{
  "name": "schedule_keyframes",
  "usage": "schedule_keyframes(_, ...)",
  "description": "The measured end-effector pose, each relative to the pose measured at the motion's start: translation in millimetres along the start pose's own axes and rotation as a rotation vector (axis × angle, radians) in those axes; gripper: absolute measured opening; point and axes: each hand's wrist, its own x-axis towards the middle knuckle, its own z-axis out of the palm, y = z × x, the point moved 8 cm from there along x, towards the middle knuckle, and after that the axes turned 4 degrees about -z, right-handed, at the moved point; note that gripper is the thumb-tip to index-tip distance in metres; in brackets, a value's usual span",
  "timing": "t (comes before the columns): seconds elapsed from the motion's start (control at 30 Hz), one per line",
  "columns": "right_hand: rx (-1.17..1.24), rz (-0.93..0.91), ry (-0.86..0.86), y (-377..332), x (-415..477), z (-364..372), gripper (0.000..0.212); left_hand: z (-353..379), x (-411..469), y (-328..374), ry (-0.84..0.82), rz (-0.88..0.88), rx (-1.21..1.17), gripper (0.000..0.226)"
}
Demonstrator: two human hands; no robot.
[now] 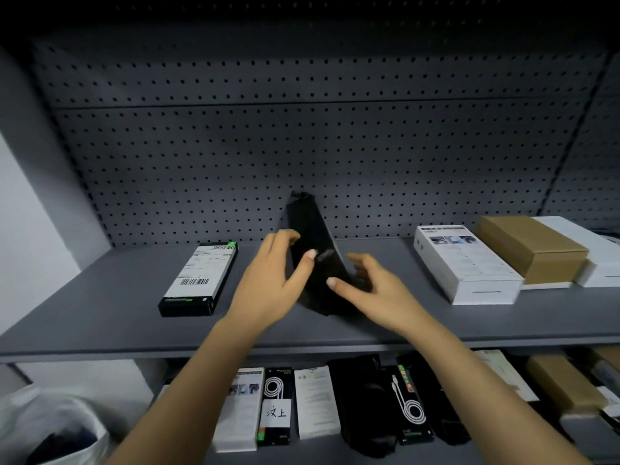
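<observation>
Both hands clamp the black box (313, 229): left hand (271, 280) wraps its left edge with thumb on the front, right hand (375, 290) has thumb on the lower front and fingers curled at the right edge. Box stands tilted on the upper shelf (100, 297), its top leaning at the pegboard (302, 146). Barcode box (198, 280) lies flat to the left, white box (466, 263) and brown box (530, 246) to the right, cable boxes (276, 404) on the shelf below.
</observation>
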Motion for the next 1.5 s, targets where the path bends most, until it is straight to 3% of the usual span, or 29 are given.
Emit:
schedule_keyframes(0.23,0.042,-0.059,0.017,-11,2,23,0.056,-14,-16,-36,-0.009,-0.165,-0.007,0.059)
schedule_keyframes(0.4,-0.049,-0.157,0.057,-18,4,36,0.061,6,-31,-65,-0.08,-0.292,-0.088,0.044)
schedule_keyframes(0.63,0.204,0.056,0.116,-3,8,34,0.046,18,-36,-63,-0.116,-0.391,-0.251,0.057)
schedule_keyframes(0.8,0.312,0.0,0.174,-5,4,30,0.039,13,-39,-53,-0.037,-0.307,-0.414,0.056)
schedule_keyframes(1.1,0.475,-0.247,0.27,-26,-7,21,0.058,-1,-39,-27,0.17,-0.094,-0.492,0.066)
schedule_keyframes(1.5,0.327,-0.25,0.213,-35,-3,13,0.065,-4,-24,-24,0.152,-0.102,-0.4,0.058)
